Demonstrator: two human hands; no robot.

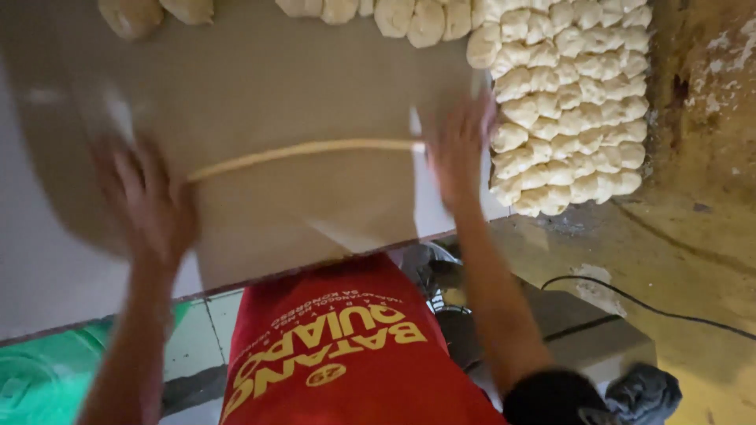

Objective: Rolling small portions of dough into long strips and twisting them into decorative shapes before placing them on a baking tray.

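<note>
No package, label, sign or screen shows anywhere in this view. The only printing in sight is on the person's red garment [346,354] at the near middle: curved rows of yellow block letters with a small yellow oval badge beneath them, seen upside down from above. The surface [260,86] carries no wrapper, tag or marked box, and the wall at the far right bears no notice.
</note>
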